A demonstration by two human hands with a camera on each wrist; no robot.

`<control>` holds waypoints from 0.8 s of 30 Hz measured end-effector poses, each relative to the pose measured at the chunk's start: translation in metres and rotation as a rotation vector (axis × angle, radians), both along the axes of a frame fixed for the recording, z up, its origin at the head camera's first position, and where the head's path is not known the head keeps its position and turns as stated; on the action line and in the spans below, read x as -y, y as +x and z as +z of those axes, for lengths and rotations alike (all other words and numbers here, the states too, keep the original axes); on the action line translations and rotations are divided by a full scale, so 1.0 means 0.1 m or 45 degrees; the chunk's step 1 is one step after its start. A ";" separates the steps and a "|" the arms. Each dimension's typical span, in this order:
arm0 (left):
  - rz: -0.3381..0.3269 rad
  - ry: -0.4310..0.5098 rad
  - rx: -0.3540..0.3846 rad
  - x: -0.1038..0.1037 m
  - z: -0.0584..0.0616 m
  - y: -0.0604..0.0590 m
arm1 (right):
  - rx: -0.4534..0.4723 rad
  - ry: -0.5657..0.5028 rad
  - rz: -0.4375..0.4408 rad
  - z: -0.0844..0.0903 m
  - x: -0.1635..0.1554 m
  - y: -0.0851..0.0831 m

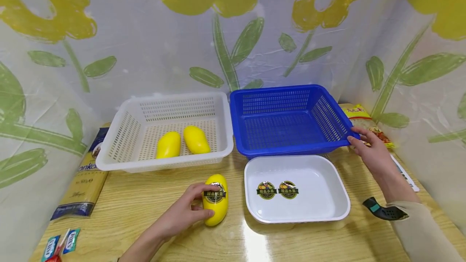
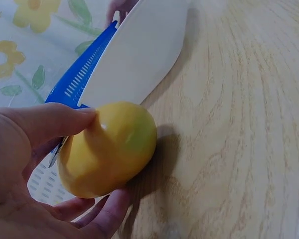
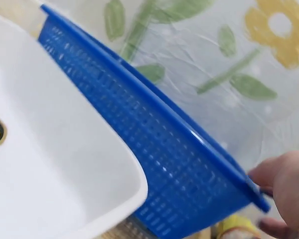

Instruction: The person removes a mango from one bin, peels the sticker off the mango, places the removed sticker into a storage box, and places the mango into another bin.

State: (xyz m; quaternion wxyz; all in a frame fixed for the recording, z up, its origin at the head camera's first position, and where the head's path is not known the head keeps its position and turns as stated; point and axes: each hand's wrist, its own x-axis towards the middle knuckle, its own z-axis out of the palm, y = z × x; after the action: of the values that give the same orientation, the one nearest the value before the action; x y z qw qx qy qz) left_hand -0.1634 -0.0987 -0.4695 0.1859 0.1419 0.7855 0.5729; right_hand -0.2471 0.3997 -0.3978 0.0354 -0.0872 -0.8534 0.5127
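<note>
In the head view my left hand [image 1: 182, 213] grips a yellow mango [image 1: 219, 210], thumb on one side and fingers on the other. A dark fruit label [image 1: 215, 197] lies across its upper part. The left wrist view shows the mango [image 2: 109, 152] low over the wooden table. At the far right, my right hand [image 1: 376, 155] pinches the front right corner of the blue basket's rim [image 1: 342, 142]. The right wrist view has the thumb and fingers around that blue rim. Inside the white basket [image 1: 116, 153] lie two more mangoes [image 1: 169, 144].
A white tray [image 1: 338, 197] with two fruit labels [image 1: 267, 190] on its bottom stands before the blue basket. Left lies a pasta packet [image 1: 80, 185], with small candy wrappers [image 1: 71, 240] nearer me. A yellow food bag [image 1: 358, 112] is behind my right hand. Flowered curtains enclose the table.
</note>
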 end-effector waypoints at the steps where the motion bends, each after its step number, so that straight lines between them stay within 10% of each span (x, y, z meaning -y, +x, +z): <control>1: 0.004 0.001 0.002 0.00 0.00 0.00 | -0.017 0.103 -0.026 0.03 0.04 0.01; 10: 0.033 0.024 0.024 -0.02 0.00 0.00 | -0.339 0.298 -0.056 0.29 0.53 0.16; 17: 0.060 0.043 0.082 -0.04 0.00 0.02 | -0.408 0.216 0.301 0.40 1.14 0.32; 24: 0.065 0.062 0.071 -0.05 -0.02 0.03 | -0.222 0.181 0.662 0.36 1.70 0.36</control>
State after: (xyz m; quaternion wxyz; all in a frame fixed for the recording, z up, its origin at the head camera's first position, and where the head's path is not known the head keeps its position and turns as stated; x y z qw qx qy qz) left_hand -0.1605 -0.0940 -0.4719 0.1897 0.1103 0.7693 0.6000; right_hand -0.2110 0.2294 -0.3620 -0.0182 0.1818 -0.8746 0.4490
